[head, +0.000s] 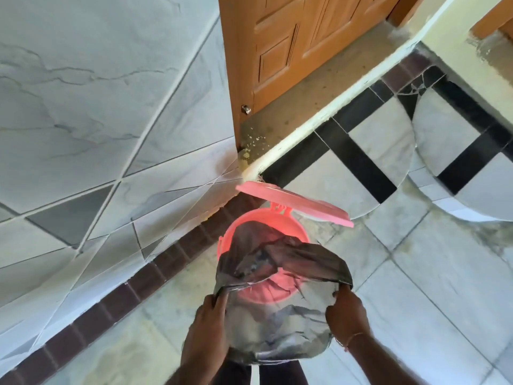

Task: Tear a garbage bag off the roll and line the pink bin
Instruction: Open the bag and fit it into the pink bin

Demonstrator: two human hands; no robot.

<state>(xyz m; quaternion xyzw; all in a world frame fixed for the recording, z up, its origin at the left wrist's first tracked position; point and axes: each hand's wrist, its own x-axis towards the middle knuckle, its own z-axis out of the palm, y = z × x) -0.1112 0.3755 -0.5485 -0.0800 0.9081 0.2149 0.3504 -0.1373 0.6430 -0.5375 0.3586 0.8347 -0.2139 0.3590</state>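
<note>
A round pink bin [259, 222] stands on the floor in a corner, its hinged pink lid [294, 202] tipped open at the far side. A thin black garbage bag [288, 320] hangs partly inside the bin and drapes over its near rim. My left hand [206, 326] pinches the bag's edge at the near left. My right hand [347, 312] grips the bag's edge at the near right. The two hands hold the bag's mouth spread above the bin. The roll is not visible.
A grey tiled wall [97, 120] rises on the left with a dark brick skirting [116, 298]. A wooden door [291, 51] stands behind the bin on a raised cream threshold [319, 115]. Tiled floor [430, 273] extends to the right.
</note>
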